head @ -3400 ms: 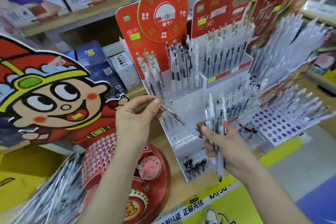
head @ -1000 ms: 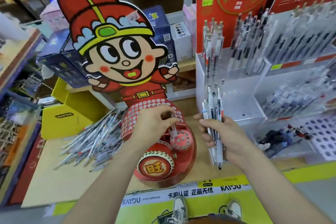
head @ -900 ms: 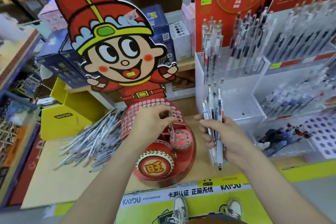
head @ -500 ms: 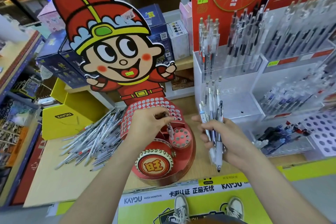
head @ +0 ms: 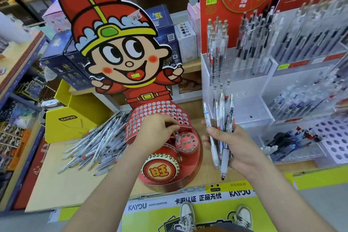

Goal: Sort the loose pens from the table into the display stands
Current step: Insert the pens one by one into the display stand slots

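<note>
Head view, read from left to right. At the left middle of the frame a heap of loose pens (head: 94, 145) lies on the table (head: 62, 184), just beside the red stand (head: 162, 111) with its many round holes.

In the centre, the left hand (head: 156, 132) is curled over one pen (head: 176, 135) and pinches its upper end between thumb and fingertips (head: 172, 124). Only a short clear part of the pen shows under them. It stands nearly upright, with its lower end at the left edge of the small round holder (head: 188, 142), a pink disc with holes at the front of the red stand. I cannot tell whether the tip is already inside a hole, because the fingers hide it.

The step in hand seems to be seating this pen in one hole. To do it well, I think the pen should be kept vertical and its tip set exactly over a hole. Then it should be pushed straight down with light force, since the holder looks like thin card and may bend. The pinch should let go only when the pen stands alone.

Right of centre, the right hand (head: 239, 147) is closed around a bundle of pens (head: 221, 128), tips down. At the right side, the clear stand (head: 250, 107) has many pens in its upper rows.
</note>
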A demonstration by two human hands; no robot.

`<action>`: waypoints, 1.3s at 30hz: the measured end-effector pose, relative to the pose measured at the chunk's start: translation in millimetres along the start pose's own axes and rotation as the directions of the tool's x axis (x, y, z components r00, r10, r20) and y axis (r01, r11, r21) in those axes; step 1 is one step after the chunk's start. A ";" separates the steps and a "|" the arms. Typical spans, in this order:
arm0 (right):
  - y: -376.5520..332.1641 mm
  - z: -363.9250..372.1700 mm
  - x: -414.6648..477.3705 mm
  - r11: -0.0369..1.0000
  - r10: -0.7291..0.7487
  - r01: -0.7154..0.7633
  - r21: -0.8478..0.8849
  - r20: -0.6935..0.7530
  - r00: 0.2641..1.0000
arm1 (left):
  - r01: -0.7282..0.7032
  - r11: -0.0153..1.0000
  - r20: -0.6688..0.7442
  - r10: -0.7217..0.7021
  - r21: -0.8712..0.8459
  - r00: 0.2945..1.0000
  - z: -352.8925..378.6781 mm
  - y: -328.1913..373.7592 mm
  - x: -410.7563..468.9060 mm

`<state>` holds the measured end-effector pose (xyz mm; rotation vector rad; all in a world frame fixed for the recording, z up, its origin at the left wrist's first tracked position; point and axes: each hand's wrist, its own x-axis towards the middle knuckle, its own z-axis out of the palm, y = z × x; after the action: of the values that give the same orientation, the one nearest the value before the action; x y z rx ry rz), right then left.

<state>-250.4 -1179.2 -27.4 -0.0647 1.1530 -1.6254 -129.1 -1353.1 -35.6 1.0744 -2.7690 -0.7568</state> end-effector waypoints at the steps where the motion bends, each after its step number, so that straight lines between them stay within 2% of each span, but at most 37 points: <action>1: 0.3 1.0 -0.7 1.000 0.002 -0.002 0.009 0.000 1.000 | 0.039 0.999 -0.015 -0.039 -0.033 0.999 0.3 0.7 1.8; 5: 2.6 4.5 -1.5 0.998 -0.002 0.001 0.062 0.010 1.000 | 0.087 0.992 0.068 -0.081 -0.090 0.994 -5.3 2.9 7.5; 12: 5.2 8.9 0.2 0.997 -0.013 0.010 0.070 0.035 0.999 | 0.062 0.994 0.127 -0.074 0.095 0.989 -5.4 7.7 11.8; 17: 4.9 9.6 1.1 0.998 -0.037 0.034 0.045 0.058 0.998 | 0.203 0.976 0.231 -0.178 -0.085 0.956 -7.6 1.0 15.0; 21: 3.0 8.3 0.5 0.999 -0.011 0.007 0.041 0.107 0.994 | 0.140 0.990 0.261 -0.128 -0.030 0.957 -8.0 4.7 11.6; 23: 2.1 7.8 -0.4 0.998 0.011 -0.019 0.053 0.144 0.990 | 0.097 0.995 0.197 -0.091 -0.020 0.976 -12.4 12.1 10.7; 24: 1.4 7.5 -1.1 0.997 0.021 -0.032 0.065 0.165 0.986 | 0.079 0.994 0.109 -0.070 -0.077 0.992 -17.0 19.2 9.3; 25: 0.8 6.3 -1.6 0.996 0.029 -0.044 0.078 0.187 0.982 | 0.069 0.973 0.022 -0.066 -0.219 0.998 -23.1 28.1 7.2; 26: -0.3 5.2 -2.3 0.995 0.032 -0.051 0.087 0.210 0.977 | 0.063 0.898 -0.012 -0.075 -0.435 0.997 -29.6 38.9 4.4; 27: -1.4 4.1 -3.2 0.994 0.031 -0.054 0.090 0.238 0.971 | 0.082 0.780 0.030 -0.081 -0.620 0.996 -36.0 49.9 2.1; 28: -2.3 3.1 -3.8 0.995 0.028 -0.054 0.088 0.276 0.961 | 0.112 0.697 0.108 -0.050 -0.709 0.993 -41.5 60.5 -0.3; 30: -3.8 1.0 -4.4 0.997 0.021 -0.048 0.068 0.351 0.936 | 0.145 0.681 0.233 0.040 -0.718 0.972 -44.2 73.1 -0.6; 33: -6.8 -0.9 -6.7 0.998 0.040 -0.055 0.025 0.412 0.910 | 0.210 0.634 0.346 0.096 -0.744 0.933 -44.5 73.9 8.6; 37: -9.5 -2.0 -9.5 0.994 0.108 -0.091 -0.060 0.423 0.899 | 0.261 0.694 0.485 0.144 -0.671 0.863 -49.5 71.9 17.4; 39: -8.9 -1.5 -10.1 0.992 0.123 -0.108 -0.060 0.418 0.900 | 0.221 0.751 0.484 0.146 -0.622 0.863 -53.1 74.9 19.4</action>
<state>-253.5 -1170.9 -17.1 -0.3490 0.8327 -1.3961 -176.8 -1340.5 44.2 0.8488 -2.4138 -2.0977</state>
